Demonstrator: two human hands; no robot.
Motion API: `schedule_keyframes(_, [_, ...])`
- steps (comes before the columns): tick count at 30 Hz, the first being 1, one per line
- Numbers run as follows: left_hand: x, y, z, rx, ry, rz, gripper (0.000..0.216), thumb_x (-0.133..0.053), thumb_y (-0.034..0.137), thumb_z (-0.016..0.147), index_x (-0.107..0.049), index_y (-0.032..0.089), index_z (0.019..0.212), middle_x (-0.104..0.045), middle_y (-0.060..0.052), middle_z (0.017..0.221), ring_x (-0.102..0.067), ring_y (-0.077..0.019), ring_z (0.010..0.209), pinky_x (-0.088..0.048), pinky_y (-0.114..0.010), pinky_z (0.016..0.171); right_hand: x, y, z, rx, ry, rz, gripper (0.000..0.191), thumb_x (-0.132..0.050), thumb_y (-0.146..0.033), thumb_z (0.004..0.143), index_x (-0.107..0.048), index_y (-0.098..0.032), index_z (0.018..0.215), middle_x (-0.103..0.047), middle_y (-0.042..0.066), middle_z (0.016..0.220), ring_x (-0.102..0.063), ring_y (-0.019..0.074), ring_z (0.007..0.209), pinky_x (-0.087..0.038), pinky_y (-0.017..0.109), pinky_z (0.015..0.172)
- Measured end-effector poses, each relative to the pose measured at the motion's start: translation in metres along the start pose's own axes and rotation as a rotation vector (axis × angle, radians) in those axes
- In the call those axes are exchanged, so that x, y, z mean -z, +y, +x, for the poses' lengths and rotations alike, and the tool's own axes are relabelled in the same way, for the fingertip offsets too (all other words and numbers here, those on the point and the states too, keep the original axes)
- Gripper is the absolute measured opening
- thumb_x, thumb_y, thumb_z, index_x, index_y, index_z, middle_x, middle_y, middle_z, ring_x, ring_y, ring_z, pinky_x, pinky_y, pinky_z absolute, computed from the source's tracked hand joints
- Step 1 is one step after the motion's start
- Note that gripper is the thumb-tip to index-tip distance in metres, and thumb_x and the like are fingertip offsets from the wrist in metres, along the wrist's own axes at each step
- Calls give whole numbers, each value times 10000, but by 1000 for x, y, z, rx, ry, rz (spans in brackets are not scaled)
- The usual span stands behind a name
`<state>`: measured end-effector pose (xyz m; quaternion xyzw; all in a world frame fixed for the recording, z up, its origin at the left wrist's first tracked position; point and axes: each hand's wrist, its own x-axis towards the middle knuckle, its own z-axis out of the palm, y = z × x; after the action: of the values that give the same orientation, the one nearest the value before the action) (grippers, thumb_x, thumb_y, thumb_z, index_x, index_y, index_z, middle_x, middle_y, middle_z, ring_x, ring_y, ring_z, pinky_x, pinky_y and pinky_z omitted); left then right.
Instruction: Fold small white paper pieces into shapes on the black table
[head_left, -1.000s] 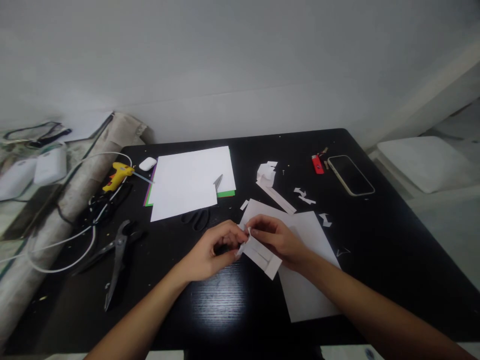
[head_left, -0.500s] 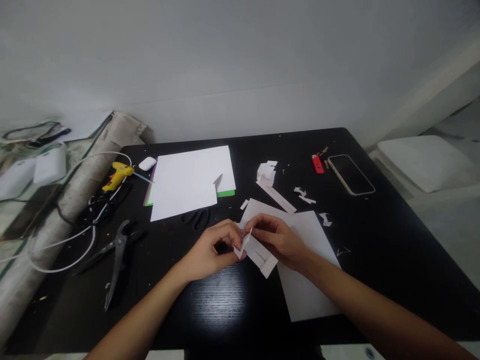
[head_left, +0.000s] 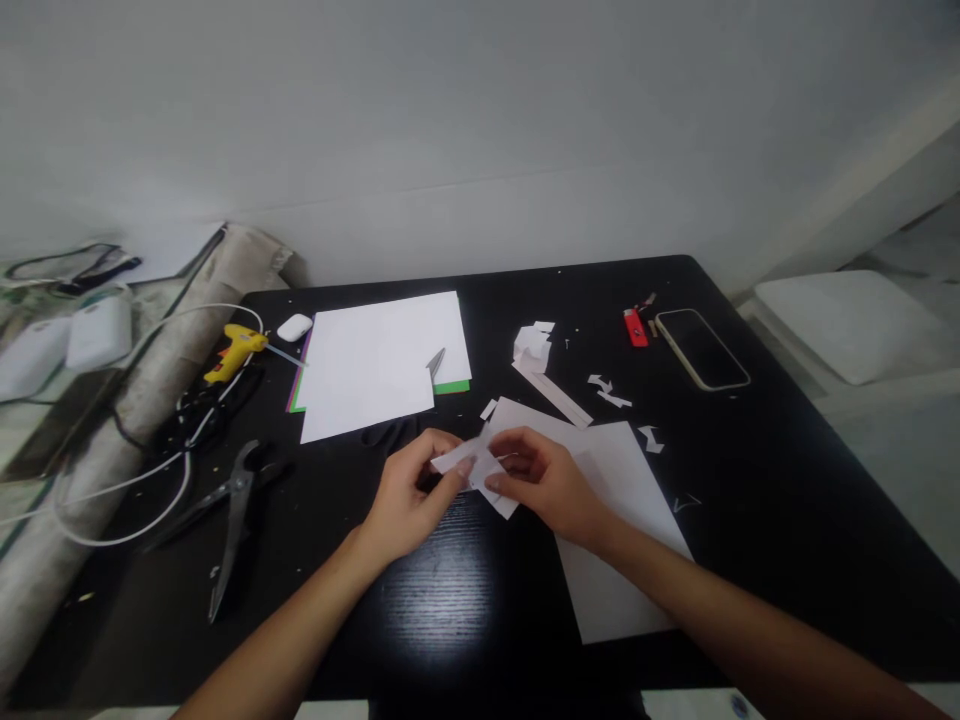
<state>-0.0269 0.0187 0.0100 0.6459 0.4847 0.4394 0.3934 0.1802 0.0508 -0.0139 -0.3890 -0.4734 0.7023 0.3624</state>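
Note:
A small folded piece of white paper (head_left: pixel 498 497) is held between both hands above the table's middle. My left hand (head_left: pixel 416 490) pinches its left part, thumb in front and fingers behind. On its right side my right hand (head_left: pixel 546 480) grips it with thumb and fingers. Some of the paper is blurred, and the fingertips partly hide its folds. Under and beside my right hand lies a larger white sheet (head_left: pixel 611 570). Just behind the hands rest a folded paper strip (head_left: pixel 553 394) and a crumpled white paper piece (head_left: pixel 532 347).
Left: a stack of paper (head_left: pixel 375 370) with scissors (head_left: pixel 437 362) partly showing, a yellow glue gun (head_left: pixel 238 352), pliers-like shears (head_left: pixel 240 490) and a white cable (head_left: pixel 184 490). Right: paper scraps (head_left: pixel 651 438), a red lighter (head_left: pixel 635 327) and a phone (head_left: pixel 703 350). A wall stands behind the black table.
The folded paper has been turned between my hands; its long strip no longer points toward the lower right. Both hands have shifted slightly, and a flap now sticks out over my left fingers.

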Motion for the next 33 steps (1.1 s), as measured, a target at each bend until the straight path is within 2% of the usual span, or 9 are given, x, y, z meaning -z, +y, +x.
schedule_keyframes(5, [2,-1,-2,122,106,2,192,-616,304,995,-625,183,845,-689,8,656,-658,-137,565,-510,-228,545,0,-6,-3,6,-28,-63,414,-846,-219,733,-691,-229,1117,-663,-28,804,-661,157,793,-532,329,807])
schedule_keyframes(8, [2,-2,0,207,175,-92,223,-643,344,974,-597,185,825,-710,3,673,-704,-156,561,-549,-242,544,-1,-10,-5,2,-18,-136,377,-825,-224,741,-707,-224,1098,-651,-21,822,-633,148,766,-512,312,755])
schedule_keyframes(13, [-1,1,5,296,210,-249,259,-714,377,913,-535,196,867,-698,21,734,-722,-169,536,-562,-259,512,-1,-13,-6,3,-59,-160,328,-783,-201,758,-709,-226,1077,-621,-13,852,-620,148,782,-498,299,731])
schedule_keyframes(16, [-2,2,5,297,165,-261,268,-708,380,917,-516,197,876,-662,33,745,-701,-150,534,-548,-251,520,-3,-12,-7,12,-107,-72,447,-756,-147,753,-614,-259,1162,-640,-13,938,-628,137,783,-491,284,710])
schedule_keyframes(20, [-2,3,6,309,79,-279,255,-681,378,938,-508,198,885,-613,50,716,-627,-108,522,-515,-235,545,-3,-13,-8,21,-128,-6,391,-730,-119,742,-522,-262,1040,-618,-32,934,-571,104,686,-434,245,615])
schedule_keyframes(23, [-1,5,8,326,51,-307,252,-681,395,937,-529,196,909,-611,42,730,-607,-111,547,-525,-246,564,-2,-15,-9,28,-151,-86,311,-698,-114,750,-580,-229,1014,-567,-49,799,-520,104,655,-406,248,614])
schedule_keyframes(28, [3,7,8,287,-17,-301,224,-676,370,950,-585,199,1063,-662,-3,891,-638,-134,649,-571,-279,626,-1,-18,-8,1,-158,-153,333,-667,-134,741,-641,-207,1065,-528,-54,731,-511,120,644,-386,269,623])
schedule_keyframes(30, [6,7,6,215,-67,-283,314,-698,317,937,-580,223,1212,-669,-30,1003,-651,-154,750,-575,-280,665,0,-17,-7,-6,-147,-158,331,-668,-138,731,-646,-212,1053,-518,-57,717,-495,121,631,-374,270,615])
schedule_keyframes(33, [11,6,4,94,-157,-253,606,-724,187,891,-467,279,1432,-648,-59,1144,-656,-177,879,-573,-289,747,1,-16,-6,-7,-139,-123,318,-671,-140,721,-633,-220,1027,-551,-49,741,-500,125,644,-385,273,626])
